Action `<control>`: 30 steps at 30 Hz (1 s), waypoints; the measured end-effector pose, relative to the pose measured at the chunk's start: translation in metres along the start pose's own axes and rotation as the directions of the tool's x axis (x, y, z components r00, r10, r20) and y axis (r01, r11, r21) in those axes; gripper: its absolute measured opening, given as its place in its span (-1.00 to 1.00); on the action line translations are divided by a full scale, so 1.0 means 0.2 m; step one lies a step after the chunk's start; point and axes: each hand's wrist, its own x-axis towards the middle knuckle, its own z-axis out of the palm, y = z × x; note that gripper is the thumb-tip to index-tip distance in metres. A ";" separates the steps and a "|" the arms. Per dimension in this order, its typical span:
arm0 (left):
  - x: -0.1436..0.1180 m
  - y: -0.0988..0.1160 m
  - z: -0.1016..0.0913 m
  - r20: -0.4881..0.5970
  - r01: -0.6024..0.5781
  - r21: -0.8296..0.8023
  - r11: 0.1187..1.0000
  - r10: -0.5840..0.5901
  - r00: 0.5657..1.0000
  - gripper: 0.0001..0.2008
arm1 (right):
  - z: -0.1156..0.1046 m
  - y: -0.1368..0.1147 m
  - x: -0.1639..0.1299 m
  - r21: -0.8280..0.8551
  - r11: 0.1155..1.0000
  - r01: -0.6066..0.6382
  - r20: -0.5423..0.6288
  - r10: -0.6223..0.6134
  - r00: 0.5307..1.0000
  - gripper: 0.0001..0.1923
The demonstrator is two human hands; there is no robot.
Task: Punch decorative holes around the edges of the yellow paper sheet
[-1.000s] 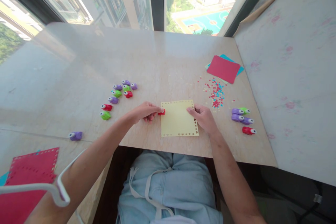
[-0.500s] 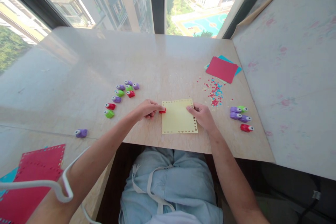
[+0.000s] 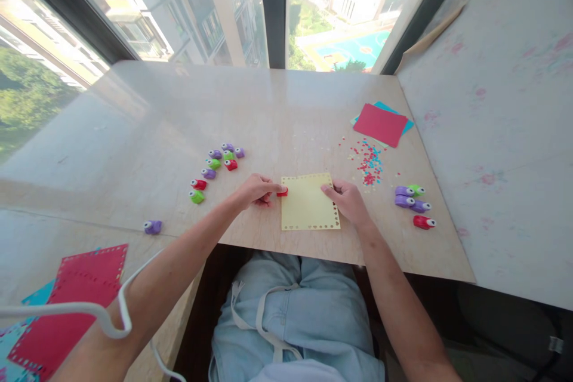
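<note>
A pale yellow paper sheet (image 3: 308,203) lies near the table's front edge, with small shapes punched along its top, right and bottom borders. My left hand (image 3: 260,190) is closed on a small red craft punch (image 3: 282,192) at the sheet's left edge, the thumb on top of it; the fingers partly hide the punch. On the opposite side, my right hand (image 3: 344,197) pinches the sheet's right edge, thumb on top and fingers out of sight beneath.
Several coloured punches (image 3: 213,163) stand to the left, one purple punch (image 3: 153,227) apart. More punches (image 3: 405,197) sit at right. Confetti (image 3: 370,164) lies below stacked cards (image 3: 380,124). Punched red sheets (image 3: 89,274) lie lower left, and a white cable (image 3: 80,309) crosses my left forearm.
The view has tilted up slightly and shifted, so things appear a little lower and further right. Both hands keep their holds on the punch and the sheet.
</note>
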 end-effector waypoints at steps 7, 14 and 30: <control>0.03 -0.03 -0.02 0.014 -0.016 -0.008 1.000 0.017 1.000 -0.60 | 0.00 0.00 0.00 0.000 1.000 0.029 0.000 -0.029 1.000 -0.61; 0.02 0.00 -0.05 0.078 0.048 -0.001 0.999 -0.048 0.996 -0.62 | 0.00 0.00 0.00 0.002 0.999 0.051 -0.016 -0.051 0.999 -0.62; 0.02 -0.08 -0.06 -0.064 -0.117 -0.149 0.982 0.108 0.992 -0.63 | 0.00 0.04 0.01 -0.036 0.991 0.130 -0.132 -0.134 0.982 -0.65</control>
